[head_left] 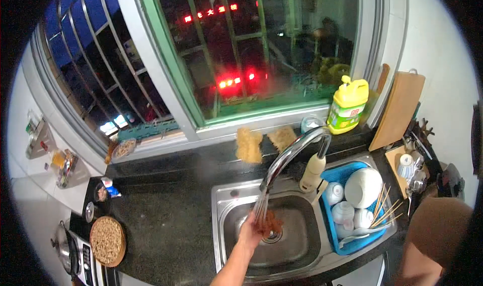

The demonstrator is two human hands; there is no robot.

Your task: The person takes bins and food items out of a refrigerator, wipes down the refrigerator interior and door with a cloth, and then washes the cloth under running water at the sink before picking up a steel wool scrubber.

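My left hand [249, 231] reaches into the stainless steel sink [298, 244] and holds a ragged reddish-brown item [272, 225]. I cannot tell what the item is; the stream partly covers it. Water [261, 206] runs over the hand and item from the curved chrome faucet [290, 150]. The item hangs above the sink drain [272, 237]. My right hand is out of view. A brown sleeve [437, 225] with bare skin below it shows at the right edge.
A blue basket [341, 248] with bowls, chopsticks and spoons stands right of the sink. Behind are two sponge-like pads [249, 145] and a yellow detergent jug [347, 105]. A cutting board [400, 108] leans right. A round tray [107, 240] of small pale pieces sits left.
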